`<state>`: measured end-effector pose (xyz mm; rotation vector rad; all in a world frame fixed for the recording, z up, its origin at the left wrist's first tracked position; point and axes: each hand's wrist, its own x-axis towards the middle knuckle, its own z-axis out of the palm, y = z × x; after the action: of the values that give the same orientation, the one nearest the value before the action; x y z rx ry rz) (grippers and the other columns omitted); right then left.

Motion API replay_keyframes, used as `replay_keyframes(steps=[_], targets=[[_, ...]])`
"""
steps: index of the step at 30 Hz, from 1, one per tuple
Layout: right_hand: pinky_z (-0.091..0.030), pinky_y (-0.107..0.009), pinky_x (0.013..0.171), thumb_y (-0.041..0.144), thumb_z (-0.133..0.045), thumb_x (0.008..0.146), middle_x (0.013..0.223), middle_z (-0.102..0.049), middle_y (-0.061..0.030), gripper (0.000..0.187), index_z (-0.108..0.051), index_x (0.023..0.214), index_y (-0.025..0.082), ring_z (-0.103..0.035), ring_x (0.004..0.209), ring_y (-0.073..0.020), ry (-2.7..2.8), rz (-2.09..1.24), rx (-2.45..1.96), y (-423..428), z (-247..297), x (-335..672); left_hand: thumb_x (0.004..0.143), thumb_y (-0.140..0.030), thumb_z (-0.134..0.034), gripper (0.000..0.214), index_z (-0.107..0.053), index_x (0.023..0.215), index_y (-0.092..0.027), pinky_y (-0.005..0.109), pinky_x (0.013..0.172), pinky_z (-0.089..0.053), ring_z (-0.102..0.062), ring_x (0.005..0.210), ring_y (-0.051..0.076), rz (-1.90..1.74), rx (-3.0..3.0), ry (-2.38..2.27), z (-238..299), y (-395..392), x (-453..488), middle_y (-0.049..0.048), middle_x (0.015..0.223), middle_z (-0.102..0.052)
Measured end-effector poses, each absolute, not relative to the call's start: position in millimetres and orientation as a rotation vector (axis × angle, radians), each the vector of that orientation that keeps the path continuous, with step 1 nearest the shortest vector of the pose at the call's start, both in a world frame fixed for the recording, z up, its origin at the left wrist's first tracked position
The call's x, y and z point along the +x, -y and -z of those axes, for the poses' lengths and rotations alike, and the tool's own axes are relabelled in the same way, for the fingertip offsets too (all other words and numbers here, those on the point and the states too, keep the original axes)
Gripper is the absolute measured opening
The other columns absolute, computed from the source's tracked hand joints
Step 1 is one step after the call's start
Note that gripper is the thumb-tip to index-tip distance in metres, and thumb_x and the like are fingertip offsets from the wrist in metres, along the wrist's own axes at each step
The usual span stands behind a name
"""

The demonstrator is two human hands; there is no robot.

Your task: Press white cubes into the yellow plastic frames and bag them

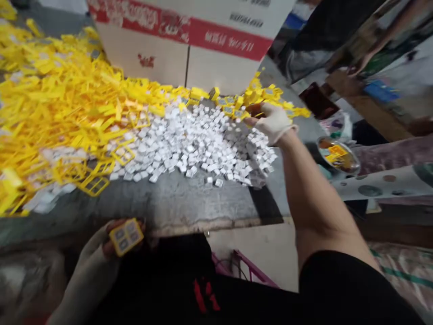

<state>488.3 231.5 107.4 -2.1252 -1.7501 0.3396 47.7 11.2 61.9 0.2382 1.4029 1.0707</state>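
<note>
My left hand (98, 253), in a pale glove with bare fingertips, is at the lower left, below the table edge. Its fingers are closed on a small yellow plastic frame (126, 236) with several pale square pieces set in its openings. My right hand (269, 121), in a similar glove, reaches across the table to the yellow pieces (233, 108) in front of the carton. Its thumb and fingers look apart, though slightly blurred. Just below and left of it spreads a heap of small white square pieces (189, 140).
A large pile of yellow plastic frames (67, 95) covers the table's left side. A white and red carton (219, 63) stands at the back. Past the grey table's (203, 203) right edge is a clear container (338, 155) with yellow pieces inside.
</note>
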Motion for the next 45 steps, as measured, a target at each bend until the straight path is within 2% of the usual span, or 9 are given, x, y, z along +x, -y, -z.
replay_keyframes(steps=[2, 5, 7, 10, 14, 21, 29, 37, 45], targets=[[-0.064, -0.036, 0.083, 0.042, -0.086, 0.083, 0.107, -0.081, -0.0059, 0.061, -0.073, 0.138, 0.017, -0.075, 0.089, -0.0202, 1.884, -0.771, -1.665, -186.6, -111.0, 448.3, 0.048, -0.040, -0.112, 0.055, -0.082, 0.089, -0.020, 0.028, 0.068, -0.067, -0.077, 0.077, 0.023, -1.151, 0.350, -1.267, -60.3, -2.4, 48.2, 0.0040, 0.088, -0.085], [-0.063, -0.031, 0.076, 0.049, -0.086, 0.084, 0.095, -0.084, -0.0027, 0.040, -0.084, 0.112, 0.021, -0.076, 0.081, -0.0169, 2.161, -1.392, -1.308, -130.5, -101.3, 377.5, 0.057, -0.045, -0.110, 0.055, -0.083, 0.098, -0.021, 0.030, 0.064, -0.068, -0.079, 0.083, 0.025, -1.179, 0.422, -1.071, -52.3, 8.1, 50.0, 0.0065, 0.097, -0.086], [-0.060, -0.027, 0.073, 0.046, -0.086, 0.086, 0.086, -0.084, -0.0006, 0.028, -0.086, 0.096, 0.020, -0.075, 0.077, -0.0147, 2.292, -1.515, -1.291, -112.6, -88.0, 337.0, 0.060, -0.043, -0.108, 0.054, -0.082, 0.101, -0.021, 0.031, 0.062, -0.067, -0.079, 0.083, 0.025, -1.132, 0.391, -0.996, -45.0, 19.2, 50.9, 0.0062, 0.097, -0.084], [-0.059, -0.025, 0.073, 0.040, -0.082, 0.093, 0.083, -0.083, -0.0014, 0.023, -0.087, 0.096, 0.017, -0.076, 0.077, -0.0154, 2.289, -1.350, -1.494, -115.3, -72.2, 302.1, 0.070, -0.041, -0.103, 0.049, -0.081, 0.108, -0.021, 0.031, 0.060, -0.065, -0.081, 0.087, 0.027, -1.082, 0.349, -0.916, -34.4, 41.6, 49.7, 0.0081, 0.100, -0.083], [-0.061, -0.032, 0.088, 0.034, -0.072, 0.103, 0.105, -0.087, -0.0087, 0.031, -0.085, 0.121, 0.014, -0.080, 0.098, -0.0231, 2.322, -0.812, -1.748, -126.8, -71.5, 290.5, 0.072, -0.041, -0.103, 0.047, -0.083, 0.109, -0.021, 0.029, 0.055, -0.061, -0.080, 0.086, 0.028, -1.060, 0.331, -0.858, -29.3, 64.9, 43.7, 0.0109, 0.102, -0.083], [-0.061, -0.050, 0.106, 0.041, -0.088, 0.087, 0.134, -0.081, -0.0179, 0.068, -0.073, 0.149, 0.020, -0.076, 0.120, -0.0389, 2.600, -0.274, -1.845, -85.8, -68.1, 285.5, 0.076, -0.041, -0.102, 0.042, -0.083, 0.107, -0.020, 0.028, 0.055, -0.062, -0.078, 0.081, 0.023, -1.182, 0.320, -0.808, -34.6, 70.6, 35.0, 0.0066, 0.098, -0.082], [-0.063, -0.046, 0.104, 0.070, -0.074, 0.098, 0.130, -0.080, -0.0114, 0.071, -0.071, 0.153, 0.026, -0.077, 0.115, -0.0319, 2.598, -0.535, -1.019, -11.4, -94.5, 267.8, 0.091, -0.034, -0.089, 0.028, -0.079, 0.114, -0.021, 0.030, 0.058, -0.063, -0.083, 0.091, 0.029, -1.202, 0.347, -0.697, -34.9, 76.0, 37.6, 0.0091, 0.111, -0.084], [-0.061, -0.049, 0.106, 0.074, -0.066, 0.102, 0.132, -0.079, -0.0139, 0.058, -0.080, 0.134, 0.026, -0.075, 0.119, -0.0332, 2.659, -0.559, -0.954, -0.5, -93.6, 261.8, 0.090, -0.026, -0.087, 0.026, -0.077, 0.113, -0.019, 0.032, 0.066, -0.066, -0.083, 0.101, 0.031, -1.199, 0.340, -0.760, -41.4, 82.9, 41.2, 0.0105, 0.113, -0.085], [-0.059, -0.046, 0.099, 0.074, -0.053, 0.108, 0.133, -0.080, -0.0120, 0.062, -0.075, 0.147, 0.030, -0.074, 0.113, -0.0308, 2.742, -0.406, -0.879, 4.0, -90.3, 264.0, 0.088, -0.030, -0.089, 0.028, -0.082, 0.112, -0.018, 0.031, 0.065, -0.065, -0.081, 0.100, 0.031, -1.181, 0.417, -0.827, -44.7, 85.9, 47.3, 0.0123, 0.115, -0.084]])
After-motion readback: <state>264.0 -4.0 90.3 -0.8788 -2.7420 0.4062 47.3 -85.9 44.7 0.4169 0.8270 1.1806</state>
